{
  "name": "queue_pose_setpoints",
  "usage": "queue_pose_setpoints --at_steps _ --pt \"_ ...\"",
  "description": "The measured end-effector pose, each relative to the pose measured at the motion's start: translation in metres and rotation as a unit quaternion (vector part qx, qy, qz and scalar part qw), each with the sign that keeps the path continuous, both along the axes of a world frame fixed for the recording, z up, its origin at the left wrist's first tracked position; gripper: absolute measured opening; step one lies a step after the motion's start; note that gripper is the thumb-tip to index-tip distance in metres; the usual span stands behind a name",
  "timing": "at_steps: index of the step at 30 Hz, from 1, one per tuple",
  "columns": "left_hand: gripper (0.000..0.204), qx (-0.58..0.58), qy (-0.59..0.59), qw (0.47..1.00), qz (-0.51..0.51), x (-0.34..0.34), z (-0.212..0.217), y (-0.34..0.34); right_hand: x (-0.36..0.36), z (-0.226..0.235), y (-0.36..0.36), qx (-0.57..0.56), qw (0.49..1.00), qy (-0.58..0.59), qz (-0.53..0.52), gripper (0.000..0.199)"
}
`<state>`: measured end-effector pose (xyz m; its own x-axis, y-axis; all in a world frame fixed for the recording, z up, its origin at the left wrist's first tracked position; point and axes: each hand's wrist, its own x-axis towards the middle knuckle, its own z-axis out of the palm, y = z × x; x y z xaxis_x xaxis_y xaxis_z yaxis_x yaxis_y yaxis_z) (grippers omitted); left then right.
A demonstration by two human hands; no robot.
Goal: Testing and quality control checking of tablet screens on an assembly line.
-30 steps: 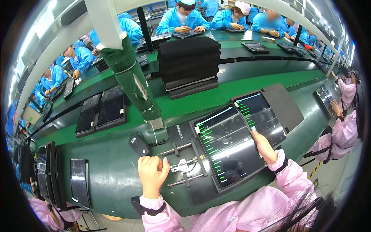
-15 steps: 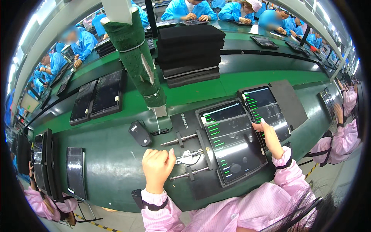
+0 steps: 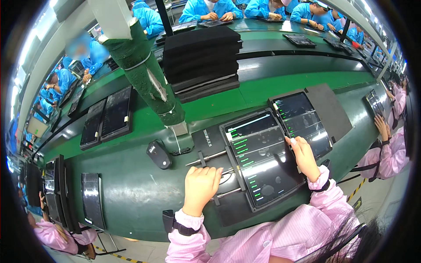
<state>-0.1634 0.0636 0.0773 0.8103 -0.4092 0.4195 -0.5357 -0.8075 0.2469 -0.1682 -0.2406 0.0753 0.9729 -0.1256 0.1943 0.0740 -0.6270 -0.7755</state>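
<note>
A tablet point(image 3: 267, 164) showing a dark screen with green lines of text lies on a black test fixture point(image 3: 204, 142) in front of me. My left hand point(image 3: 201, 188) is closed over the middle of the fixture, between its metal rods point(image 3: 215, 156); it covers the part beneath, so what the fingers hold is hidden. At the tablet's right edge, my right hand point(image 3: 305, 160) has its fingers bent, with the thumb and fingertips on that edge. Just beyond it is a second tablet point(image 3: 302, 120) with similar green text.
A black computer mouse point(image 3: 159, 154) sits left of the fixture. Behind rises a green-wrapped post point(image 3: 149, 83), beside stacked black foam trays point(image 3: 199, 59). More tablets point(image 3: 116, 114) lie at the far left, and one point(image 3: 91, 199) nearer. Co-workers in blue and pink sit around.
My left hand has moved right, onto the fixture's middle, covering the white clamp-like part. My right hand has shifted slightly down, its fingers drawing in at the tablet's edge. The view has turned a little.
</note>
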Motion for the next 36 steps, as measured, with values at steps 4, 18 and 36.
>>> queue_pose_setpoints --at_steps 4,18,36 --pt "0.023 -0.028 -0.037 0.999 -0.022 0.003 -0.006 0.011 0.001 0.006 -0.002 -0.096 0.995 -0.003 -0.006 0.027" --pt "0.013 -0.186 -0.122 0.891 0.395 0.010 -0.014 0.095 0.012 0.014 -0.059 -0.232 0.964 -0.061 0.117 0.025" --pt "0.031 -0.167 -0.021 0.919 0.356 0.016 -0.023 0.085 0.004 -0.010 -0.084 -0.144 0.970 -0.195 -0.034 0.026"
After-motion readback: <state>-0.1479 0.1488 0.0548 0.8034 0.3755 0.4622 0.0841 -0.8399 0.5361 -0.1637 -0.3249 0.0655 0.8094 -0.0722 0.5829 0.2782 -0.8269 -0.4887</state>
